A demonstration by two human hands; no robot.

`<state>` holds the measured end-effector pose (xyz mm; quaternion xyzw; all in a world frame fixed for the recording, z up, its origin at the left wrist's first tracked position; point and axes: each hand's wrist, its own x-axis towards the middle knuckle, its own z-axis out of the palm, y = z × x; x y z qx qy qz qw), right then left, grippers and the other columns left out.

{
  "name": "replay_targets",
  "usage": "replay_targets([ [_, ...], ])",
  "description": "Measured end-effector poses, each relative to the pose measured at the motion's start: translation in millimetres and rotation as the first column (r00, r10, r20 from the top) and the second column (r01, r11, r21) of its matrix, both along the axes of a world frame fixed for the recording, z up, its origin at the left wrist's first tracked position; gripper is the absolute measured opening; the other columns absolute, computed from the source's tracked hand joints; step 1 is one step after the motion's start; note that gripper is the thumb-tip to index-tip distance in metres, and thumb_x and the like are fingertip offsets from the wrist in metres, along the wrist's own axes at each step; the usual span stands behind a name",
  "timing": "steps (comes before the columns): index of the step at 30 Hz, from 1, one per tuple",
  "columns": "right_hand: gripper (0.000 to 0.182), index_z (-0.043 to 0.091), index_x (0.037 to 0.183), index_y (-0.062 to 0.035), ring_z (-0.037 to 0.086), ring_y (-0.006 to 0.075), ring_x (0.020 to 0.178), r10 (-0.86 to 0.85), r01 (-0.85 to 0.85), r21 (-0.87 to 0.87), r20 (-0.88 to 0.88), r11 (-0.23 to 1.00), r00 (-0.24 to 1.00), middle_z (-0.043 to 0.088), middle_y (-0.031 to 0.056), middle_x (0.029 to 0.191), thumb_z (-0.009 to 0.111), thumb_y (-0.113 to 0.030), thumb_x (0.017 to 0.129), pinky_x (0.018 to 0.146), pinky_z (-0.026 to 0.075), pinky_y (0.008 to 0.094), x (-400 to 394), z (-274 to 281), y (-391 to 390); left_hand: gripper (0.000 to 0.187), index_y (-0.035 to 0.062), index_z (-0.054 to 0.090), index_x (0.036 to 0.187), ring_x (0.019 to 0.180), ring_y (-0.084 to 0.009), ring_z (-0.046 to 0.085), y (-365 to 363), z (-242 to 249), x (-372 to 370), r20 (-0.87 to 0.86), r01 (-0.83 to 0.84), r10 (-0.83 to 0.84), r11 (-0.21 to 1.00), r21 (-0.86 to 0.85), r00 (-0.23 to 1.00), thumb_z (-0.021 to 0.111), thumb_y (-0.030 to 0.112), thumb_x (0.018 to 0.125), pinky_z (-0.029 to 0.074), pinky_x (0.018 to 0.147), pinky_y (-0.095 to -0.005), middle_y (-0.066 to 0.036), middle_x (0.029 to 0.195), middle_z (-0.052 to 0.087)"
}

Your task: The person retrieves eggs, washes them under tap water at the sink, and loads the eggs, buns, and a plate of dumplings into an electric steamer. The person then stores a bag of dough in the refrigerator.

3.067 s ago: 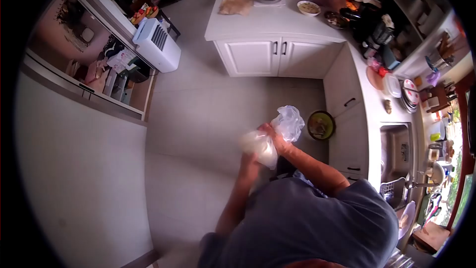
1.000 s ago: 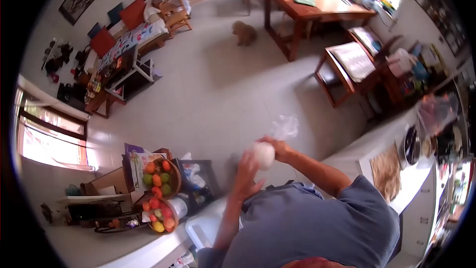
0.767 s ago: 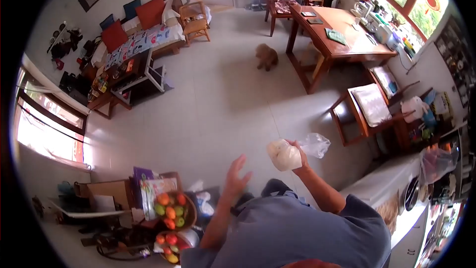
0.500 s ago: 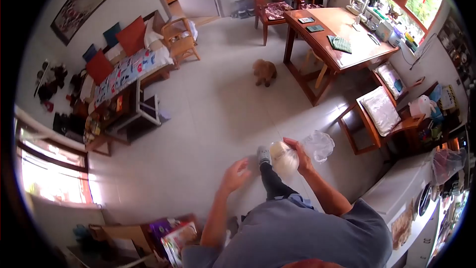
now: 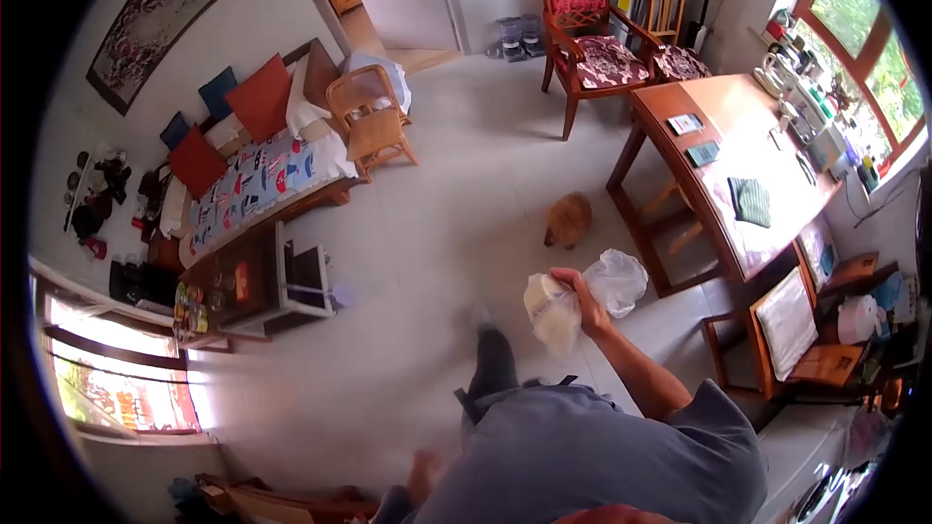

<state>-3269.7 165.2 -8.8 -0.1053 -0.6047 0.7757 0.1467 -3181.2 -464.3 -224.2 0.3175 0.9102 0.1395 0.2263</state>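
My right hand [image 5: 586,303] is raised in front of my body, its fingers closed on a clear plastic bag [image 5: 553,318] with something pale inside; the contents are too vague to name. A crumpled clear plastic piece [image 5: 618,281] sticks out on the other side of the same hand, seemingly held with it. Low beside my left hip hangs my left hand [image 5: 424,475], smeared by motion, so its fingers cannot be made out. Nothing is visible in it.
A small brown dog [image 5: 569,220] is on the floor ahead. To the right stand a wooden table [image 5: 714,102] and a cushioned chair [image 5: 784,325]. A low table [image 5: 254,281] and a daybed [image 5: 262,180] are on the left, a rattan chair [image 5: 374,131] beyond.
The room has shifted in view as I step forward. My left hand has dropped back to my side. My right hand still grips the bag, and the dog now appears nearer with its head lowered.
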Motion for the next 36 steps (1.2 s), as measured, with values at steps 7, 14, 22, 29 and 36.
replay_targets([
  [7,0.049,0.052,0.124,-0.0011,0.051,0.0185,0.112,-0.307,0.314,-0.135,0.072,0.94,0.949,0.055,0.0114,0.123,0.031,-0.039,0.102,0.099,0.039,0.0328,-227.2,-13.5,99.2,0.014,0.0091,0.069,0.083,0.081,-0.0275,0.064,129.2,-35.5,-282.9,0.301,0.202,-0.129,0.953,-0.225,0.945,0.058,0.017,0.079,0.051,0.068,-0.0417,-0.011,0.085,0.066],
  [14,0.054,0.055,0.119,-0.0017,0.051,0.0194,0.11,-0.417,0.398,0.239,0.035,0.886,0.908,0.056,0.0096,0.117,0.027,-0.044,0.102,0.101,0.036,0.0347,-408.3,37.6,217.6,0.016,0.0053,0.064,0.073,0.07,-0.0331,0.063,394.8,-59.4,-729.6,-0.201,0.388,-0.418,0.905,-0.174,0.886,0.054,0.017,0.076,0.048,0.062,-0.0477,-0.014,0.077,0.065],
  [22,0.046,0.06,0.109,-0.0006,0.048,0.0213,0.115,-0.148,0.166,0.093,-0.18,0.982,0.973,0.051,0.011,0.124,0.035,-0.038,0.101,0.101,0.037,0.0335,-655.2,56.0,373.2,0.038,0.0089,0.057,0.117,0.1,-0.0206,0.061,830.6,204.0,-920.0,0.934,-0.495,-0.219,0.867,0.053,-0.284,0.061,0.032,0.088,0.049,0.084,-0.0331,-0.006,0.109,0.061],
  [29,0.046,0.063,0.107,0.0003,0.051,0.0236,0.112,-0.005,0.068,0.339,-0.183,0.938,0.983,0.055,0.0134,0.12,0.036,-0.036,0.101,0.098,0.039,0.0352,-858.0,148.6,530.4,0.047,0.0057,0.055,0.118,0.105,-0.0185,0.058,1034.0,358.7,-1050.4,0.078,0.294,-0.65,0.443,0.847,0.756,0.07,0.006,0.074,0.046,0.088,-0.0311,-0.007,0.112,0.06],
  [36,0.036,0.064,0.105,-0.0018,0.058,0.0181,0.099,-0.309,0.245,0.42,0.089,0.874,0.947,0.061,0.0078,0.109,0.049,-0.033,0.097,0.085,0.048,0.0317,-1010.6,121.4,691.2,0.063,0.0056,0.042,0.134,0.126,-0.0201,0.043,1196.4,276.0,-1242.4,0.754,-0.427,-0.657,0.68,0.596,0.007,0.071,0.011,0.078,0.037,0.102,-0.0323,-0.007,0.131,0.048],
])
